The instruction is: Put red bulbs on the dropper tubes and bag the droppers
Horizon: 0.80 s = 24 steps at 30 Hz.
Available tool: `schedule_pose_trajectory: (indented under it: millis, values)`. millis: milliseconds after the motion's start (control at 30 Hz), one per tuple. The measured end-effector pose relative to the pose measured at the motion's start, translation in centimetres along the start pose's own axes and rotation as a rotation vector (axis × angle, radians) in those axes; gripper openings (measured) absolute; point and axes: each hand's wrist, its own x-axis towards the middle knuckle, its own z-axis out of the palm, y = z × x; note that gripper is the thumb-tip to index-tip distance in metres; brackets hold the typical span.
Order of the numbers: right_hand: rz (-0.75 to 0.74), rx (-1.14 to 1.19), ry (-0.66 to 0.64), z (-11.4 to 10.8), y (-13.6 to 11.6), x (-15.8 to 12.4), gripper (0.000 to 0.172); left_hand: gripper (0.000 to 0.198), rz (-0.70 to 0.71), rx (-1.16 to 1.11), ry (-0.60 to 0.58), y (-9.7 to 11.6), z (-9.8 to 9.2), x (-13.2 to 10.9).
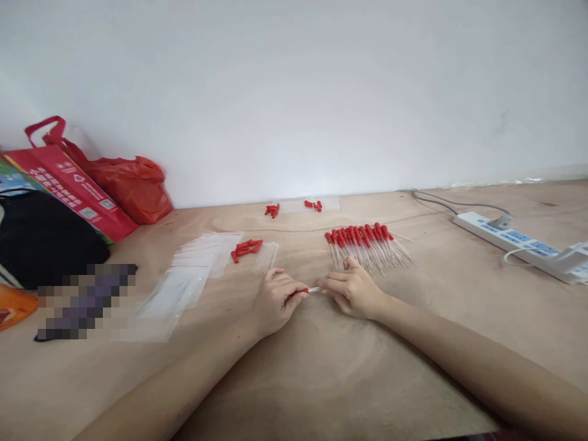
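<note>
My left hand [277, 300] is closed in a pinch on a small red rubber bulb [304, 290]. My right hand [351, 291] is closed on the other end of a thin clear glass tube [315, 289] that spans the gap between the two hands. Both hands rest on the wooden table [321, 367]. Just beyond my right hand lies a row of finished droppers with red bulbs [367, 244]. Beyond my left hand lie loose red bulbs [245, 248] and a few bare glass tubes [266, 257].
Clear plastic zip bags [184, 282] lie at the left. More red bulbs [272, 210] and a bag sit by the white wall. A red carrier bag [131, 184], a red box and a black bag crowd the far left. A white power strip [519, 240] lies at the right.
</note>
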Motion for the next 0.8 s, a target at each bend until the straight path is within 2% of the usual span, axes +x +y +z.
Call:
schedule_pose_trajectory:
  millis: [233,500,800]
  values:
    - [-0.014,-0.027,0.024,0.2,-0.7,0.1,0.023,0.017,0.027,0.026,-0.031,0.5,-0.2,0.1]
    - [0.041,0.046,-0.048,0.5,-1.4,0.2,0.027,0.014,0.054,0.044,-0.077,0.7,-0.1,0.1]
    - [0.099,0.024,-0.126,0.0,-1.5,0.9,0.025,0.012,0.040,0.085,-0.036,0.3,-0.2,0.4]
